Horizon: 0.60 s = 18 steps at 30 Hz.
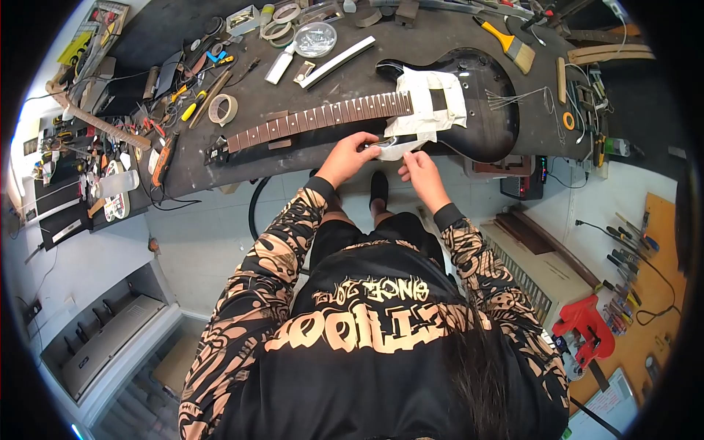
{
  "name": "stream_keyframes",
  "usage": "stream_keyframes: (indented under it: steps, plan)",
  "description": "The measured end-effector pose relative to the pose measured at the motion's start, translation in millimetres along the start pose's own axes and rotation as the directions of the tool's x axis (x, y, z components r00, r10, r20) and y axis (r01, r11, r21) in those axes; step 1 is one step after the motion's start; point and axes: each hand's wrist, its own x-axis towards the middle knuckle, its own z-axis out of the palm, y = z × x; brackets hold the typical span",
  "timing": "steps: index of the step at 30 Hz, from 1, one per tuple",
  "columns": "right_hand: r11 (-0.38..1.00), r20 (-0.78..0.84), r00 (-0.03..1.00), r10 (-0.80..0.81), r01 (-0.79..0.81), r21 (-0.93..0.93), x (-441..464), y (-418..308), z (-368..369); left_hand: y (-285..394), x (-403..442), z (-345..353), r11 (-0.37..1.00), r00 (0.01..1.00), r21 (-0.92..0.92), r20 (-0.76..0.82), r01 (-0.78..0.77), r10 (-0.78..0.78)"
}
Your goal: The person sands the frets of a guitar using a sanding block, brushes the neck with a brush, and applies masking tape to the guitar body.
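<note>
A dark electric guitar (490,110) lies face up on the bench, its fretted neck (315,122) pointing left. Pale masking tape (449,116) covers part of the top around the pickup openings and the neck end. Along the near edge of the body, a loose strip of masking tape (397,150) spans the gap between my hands. My left hand (346,158) is closed at the strip's left end, by the guitar's near horn; its fingertips are partly hidden. My right hand (423,178) pinches the strip's right end, just below the body.
A yellow-handled brush (513,48) lies beyond the guitar body. Behind the neck are a tape roll (223,109), a long white bar (337,62) and a clear round container (315,39). Loose wires (528,99) lie right of the body. Hand tools crowd the left side.
</note>
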Motion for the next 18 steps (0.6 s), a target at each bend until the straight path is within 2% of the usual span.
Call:
stream_keyframes:
  steps: [2,3,5,7,10,12,13,15,16,18]
  plan:
    - [0.994,-0.075,0.997,0.034,-0.026,0.103,-7,-8,1,3,-3,4,0.976,0.994,0.196,-0.026,-0.097,0.104]
    - [0.987,-0.11,0.992,0.054,-0.037,0.156,-10,-13,3,5,-3,5,0.978,0.995,0.191,-0.015,-0.089,0.094]
    - [0.933,-0.064,0.986,0.153,-0.123,0.337,-4,-11,-2,8,-4,9,0.98,0.995,0.182,-0.035,-0.085,0.093]
    - [0.845,0.051,0.981,0.188,-0.188,0.501,-1,-8,-13,8,-6,11,0.988,0.996,0.143,-0.048,-0.061,0.069]
    - [0.846,-0.002,0.988,0.158,-0.134,0.515,3,-4,-16,0,-6,11,0.999,0.999,0.05,-0.043,0.017,-0.015]
    - [0.912,-0.075,0.996,0.051,-0.016,0.41,0,-1,-16,-10,-3,8,0.996,0.996,-0.002,-0.017,0.084,-0.084]
    - [0.935,-0.105,0.994,-0.005,0.042,0.353,-2,-1,-16,-8,-8,8,0.999,0.997,0.018,-0.071,0.044,-0.043]
    - [0.946,-0.138,0.967,-0.215,0.241,0.216,-19,-16,-7,6,-25,12,0.997,0.983,0.063,-0.177,-0.032,0.043]
    - [0.93,-0.146,0.937,-0.318,0.339,0.143,-28,-26,-1,12,-31,12,0.976,0.969,0.174,-0.185,-0.134,0.166]
    - [0.905,-0.051,0.904,-0.425,0.424,-0.024,-52,-49,8,24,-47,13,0.869,0.903,0.381,-0.161,-0.315,0.398]
